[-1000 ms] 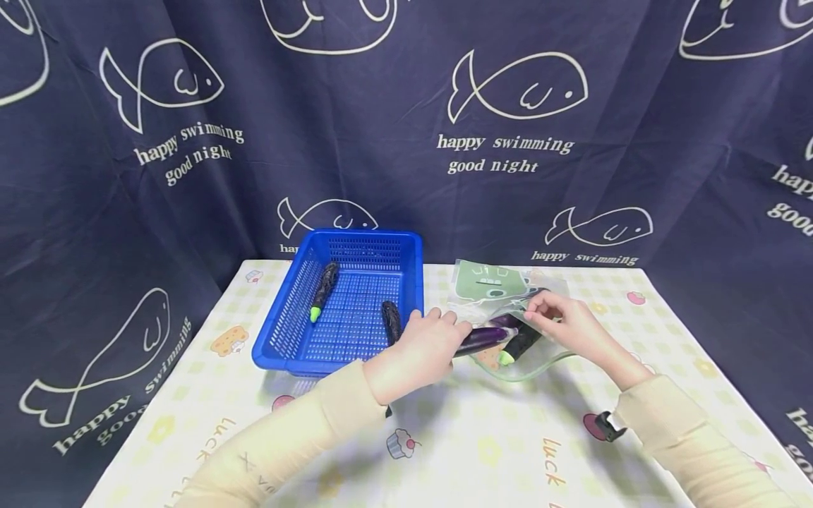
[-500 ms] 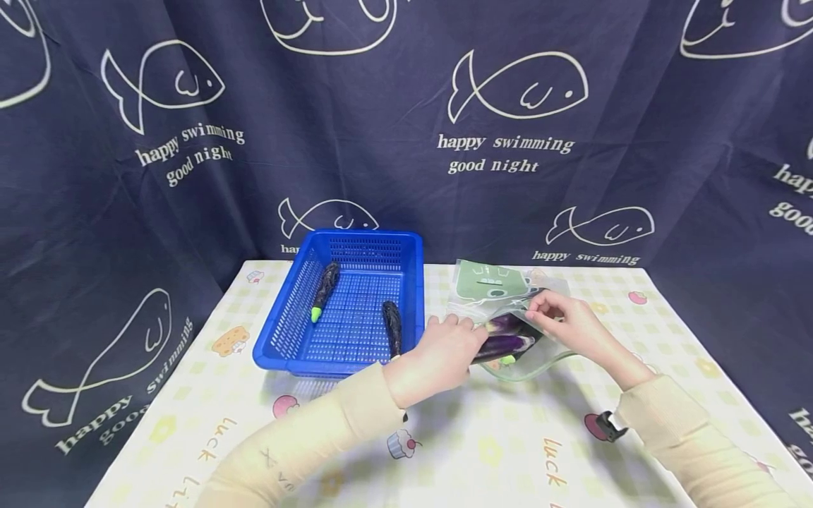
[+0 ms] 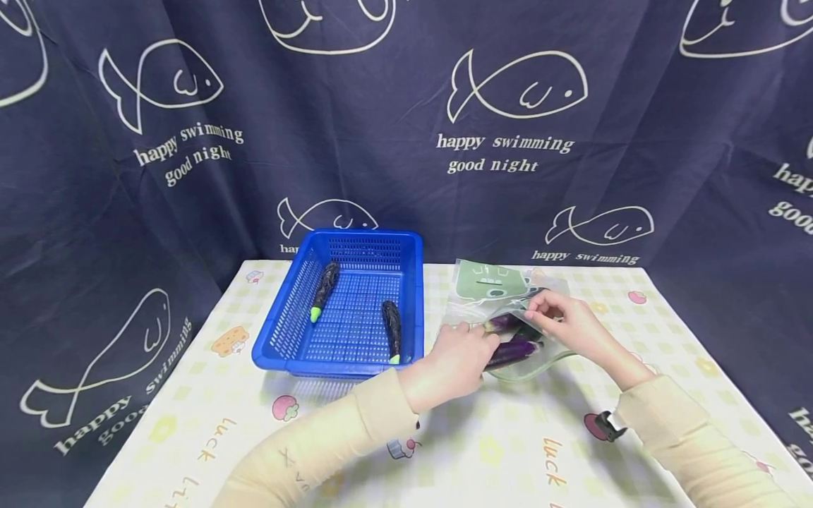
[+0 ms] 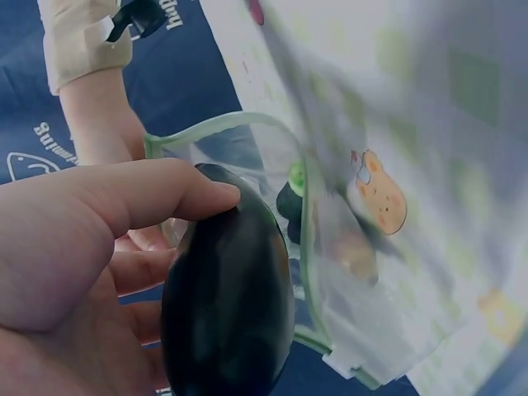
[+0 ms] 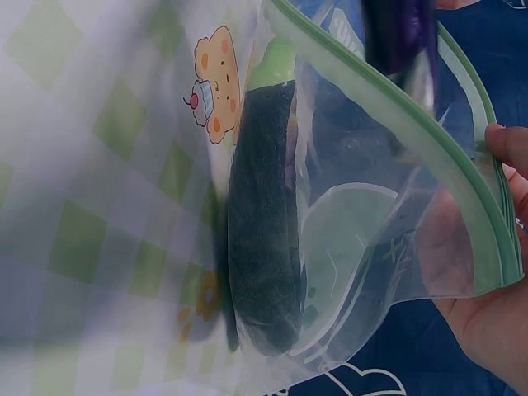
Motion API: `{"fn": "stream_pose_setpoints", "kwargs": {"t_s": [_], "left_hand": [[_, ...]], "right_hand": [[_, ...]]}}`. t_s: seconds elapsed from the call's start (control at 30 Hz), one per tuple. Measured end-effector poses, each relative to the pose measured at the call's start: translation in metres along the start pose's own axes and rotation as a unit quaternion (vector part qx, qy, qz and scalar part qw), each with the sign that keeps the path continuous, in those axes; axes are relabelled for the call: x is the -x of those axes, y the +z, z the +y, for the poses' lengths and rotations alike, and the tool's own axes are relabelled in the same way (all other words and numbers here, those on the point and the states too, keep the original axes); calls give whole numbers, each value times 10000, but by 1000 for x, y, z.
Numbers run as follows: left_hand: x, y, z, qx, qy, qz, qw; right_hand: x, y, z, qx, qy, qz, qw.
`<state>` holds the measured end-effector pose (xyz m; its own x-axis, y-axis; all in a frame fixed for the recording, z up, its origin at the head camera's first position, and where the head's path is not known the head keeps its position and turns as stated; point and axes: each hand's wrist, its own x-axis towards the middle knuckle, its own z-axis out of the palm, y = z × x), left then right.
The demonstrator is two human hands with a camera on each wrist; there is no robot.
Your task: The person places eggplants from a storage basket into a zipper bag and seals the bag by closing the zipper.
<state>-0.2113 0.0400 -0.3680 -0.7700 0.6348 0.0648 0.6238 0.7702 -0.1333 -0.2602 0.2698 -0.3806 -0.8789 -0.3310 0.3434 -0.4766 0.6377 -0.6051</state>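
Observation:
My left hand (image 3: 454, 363) grips a dark purple eggplant (image 3: 513, 353), thumb along its side in the left wrist view. Its far end is at the mouth of a clear zip bag (image 5: 429, 140) with a green rim. With thumb and fingers, my right hand (image 3: 568, 324) pinches that rim and the mouth gapes. Inside the bag lies a dark eggplant (image 5: 268, 214) with a bright green stem end. Another purple eggplant (image 3: 502, 323) shows by the bag's mouth, partly covered by film and my left fingers.
To the left stands a blue perforated basket (image 3: 416, 282). It holds a dark eggplant (image 3: 326, 286) at its left side and a second dark eggplant (image 3: 392, 328) at its right. A checked cloth (image 3: 495, 466) covers the table; a dark blue curtain (image 3: 406, 141) hangs behind.
My left hand has moved right, carrying the eggplant from beside the basket to the bag's mouth. My right hand stays at the rim. The basket's right eggplant is now less covered.

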Motion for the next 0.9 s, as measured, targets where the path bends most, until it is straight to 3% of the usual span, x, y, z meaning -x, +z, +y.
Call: {"fn": "stream_pose_setpoints", "kwargs": {"t_s": [0.67,0.9], "left_hand": [[-14,17,13,253,43,244,9994],[-16,19,19,221,-59,148,9996]], "right_hand": [[-2,2,-2,36,5,-59,10000],[-2,4,1,73,-48,-23,10000]]}}
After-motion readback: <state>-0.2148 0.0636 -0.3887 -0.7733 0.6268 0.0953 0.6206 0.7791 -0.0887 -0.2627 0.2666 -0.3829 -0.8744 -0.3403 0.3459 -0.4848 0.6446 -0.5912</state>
